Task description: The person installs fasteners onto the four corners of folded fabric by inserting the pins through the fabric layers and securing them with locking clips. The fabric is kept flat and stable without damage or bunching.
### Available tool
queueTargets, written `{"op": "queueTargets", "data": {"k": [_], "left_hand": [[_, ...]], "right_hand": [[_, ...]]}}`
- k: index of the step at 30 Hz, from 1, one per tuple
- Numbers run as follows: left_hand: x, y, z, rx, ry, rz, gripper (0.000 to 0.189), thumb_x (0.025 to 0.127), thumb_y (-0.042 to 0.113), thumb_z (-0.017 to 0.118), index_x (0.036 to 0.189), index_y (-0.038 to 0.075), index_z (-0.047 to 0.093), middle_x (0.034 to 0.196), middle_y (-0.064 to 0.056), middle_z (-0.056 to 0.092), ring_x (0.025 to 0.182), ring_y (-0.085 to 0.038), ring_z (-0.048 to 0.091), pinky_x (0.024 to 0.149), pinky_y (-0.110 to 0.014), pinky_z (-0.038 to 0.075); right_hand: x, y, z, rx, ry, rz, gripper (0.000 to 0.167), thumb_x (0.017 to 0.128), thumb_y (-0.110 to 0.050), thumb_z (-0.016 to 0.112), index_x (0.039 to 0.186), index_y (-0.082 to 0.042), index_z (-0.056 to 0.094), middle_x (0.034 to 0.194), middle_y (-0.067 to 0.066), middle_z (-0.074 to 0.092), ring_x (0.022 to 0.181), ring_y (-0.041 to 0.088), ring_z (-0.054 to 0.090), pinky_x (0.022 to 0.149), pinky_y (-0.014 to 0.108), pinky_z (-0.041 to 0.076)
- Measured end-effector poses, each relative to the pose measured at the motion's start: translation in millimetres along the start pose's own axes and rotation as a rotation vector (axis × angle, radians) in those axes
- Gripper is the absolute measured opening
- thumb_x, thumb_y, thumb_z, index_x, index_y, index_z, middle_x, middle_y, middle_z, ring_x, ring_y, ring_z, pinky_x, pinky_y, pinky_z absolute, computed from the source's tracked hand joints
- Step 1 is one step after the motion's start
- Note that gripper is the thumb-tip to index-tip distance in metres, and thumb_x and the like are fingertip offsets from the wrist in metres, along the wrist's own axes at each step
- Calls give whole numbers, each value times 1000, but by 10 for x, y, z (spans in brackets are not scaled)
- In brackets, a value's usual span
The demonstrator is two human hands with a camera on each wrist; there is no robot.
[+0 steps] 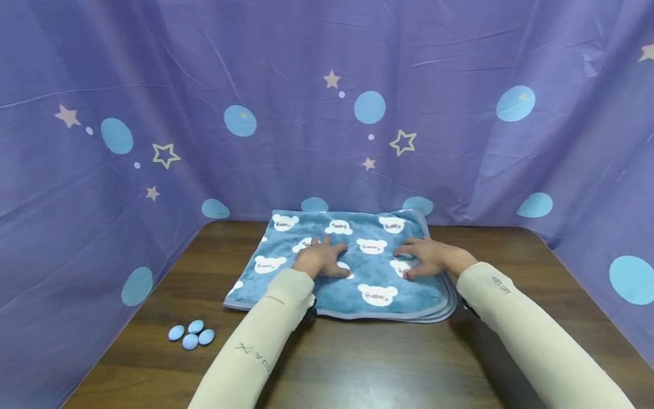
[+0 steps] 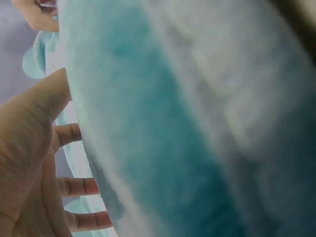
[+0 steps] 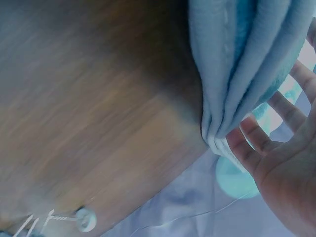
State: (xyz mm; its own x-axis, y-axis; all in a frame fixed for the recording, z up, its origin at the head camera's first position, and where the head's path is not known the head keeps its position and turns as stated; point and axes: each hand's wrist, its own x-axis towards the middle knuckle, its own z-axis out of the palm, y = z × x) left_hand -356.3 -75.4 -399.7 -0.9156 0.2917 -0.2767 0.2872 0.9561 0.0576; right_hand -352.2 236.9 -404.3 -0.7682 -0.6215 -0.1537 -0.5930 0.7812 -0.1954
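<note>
My left hand [image 1: 323, 258] rests on the middle of the blanket [image 1: 375, 270], fingers spread and gripping nothing. My right hand [image 1: 431, 257] lies near the blanket's right edge, its fingers likewise apart, touching the cloth without grasping it. To press and smooth it well, I think I should push evenly with flat fingers, working from the middle of the blanket outward, and lean lightly so the plush doesn't drag the layers beneath. The blanket's near right corner deserves the most care: its grey-bound layers [image 1: 451, 304] fan slightly apart there, so I'd judge that lining them up by the edge beats pushing from above.

Cream sleeves [image 1: 265, 321] cover my forearms on the blanket's near side. Under the blanket is the brown table [image 1: 388, 363]; four pale blue ovals [image 1: 190, 341] sit left of its near left corner. Behind it hangs the purple curtain [image 1: 306, 51].
</note>
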Motion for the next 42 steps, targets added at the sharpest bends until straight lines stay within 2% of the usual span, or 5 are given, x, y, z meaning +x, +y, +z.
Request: {"op": "queueTargets", "data": {"k": [19,30,33,38,42], "left_hand": [[77,424,-2,-5,-18,0,83,88,75,60,159,45,30,171,-9,10,151,-46,18,92,-74,44],[97,452,-46,2,-22,30,83,89,73,61,159,41,33,171,-9,12,152,-44,19,100,-70,41],[125,475,-72,-3,3,124,74,92,61,67,156,32,42,168,-11,22,151,-41,24,106,-66,39],[201,597,-100,-39,58,416,50,99,39,69,146,27,55,158,-9,42,144,-29,40,111,-50,41],[215,786,-108,-60,84,620,42,102,35,65,142,24,60,143,-4,55,130,-21,53,107,-39,45]], "right_hand": [[-301,256,-5,31,15,42,63,91,-42,74,146,-16,56,147,22,47,135,58,38,107,72,32],[-317,345,-22,109,32,69,64,88,-44,79,143,-15,60,147,23,49,138,54,38,110,71,30],[-324,367,-38,133,75,56,57,89,-41,79,136,-12,65,141,21,57,134,48,47,110,65,35],[-402,423,-101,180,184,37,35,95,-25,74,124,-5,73,124,13,71,114,35,66,97,54,51],[-546,500,-166,190,253,56,30,96,-17,71,122,-1,73,117,11,74,103,28,69,89,50,55]]}}
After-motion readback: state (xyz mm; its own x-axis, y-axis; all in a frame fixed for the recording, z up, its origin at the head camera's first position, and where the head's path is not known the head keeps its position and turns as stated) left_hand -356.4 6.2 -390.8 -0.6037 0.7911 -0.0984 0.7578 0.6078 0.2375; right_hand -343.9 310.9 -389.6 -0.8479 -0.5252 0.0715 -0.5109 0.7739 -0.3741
